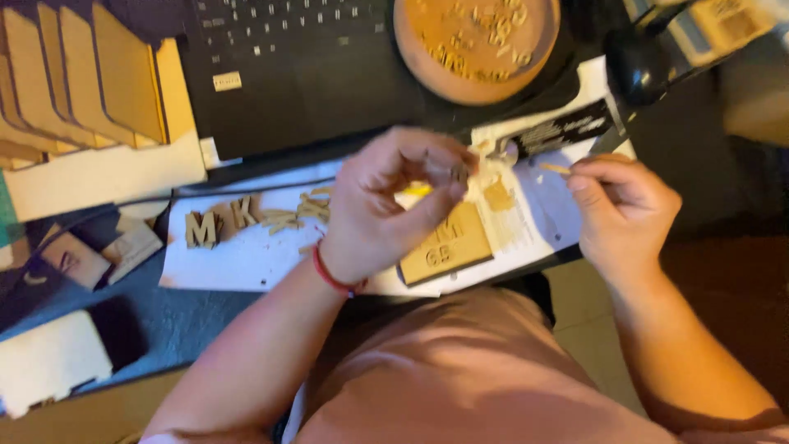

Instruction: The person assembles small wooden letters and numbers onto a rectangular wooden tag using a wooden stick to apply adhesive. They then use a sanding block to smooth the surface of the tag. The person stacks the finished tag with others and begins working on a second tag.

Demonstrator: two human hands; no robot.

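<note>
Pinching a small tan wooden cut-out piece (459, 173) between thumb and fingertips, the left hand (386, 205) hovers over a white paper sheet (246, 259) spread on the bench, its grip narrow and closed on that piece. Right hand (620, 210): grip closed on a thin pale wooden stick (555, 168), held just right of the piece. Nearby: flat tan wooden plaque (448, 247) under the left hand, loose brown wooden letters (215, 222) further left, black laptop (296, 74) and round wooden disc (477, 45) beyond.
</note>
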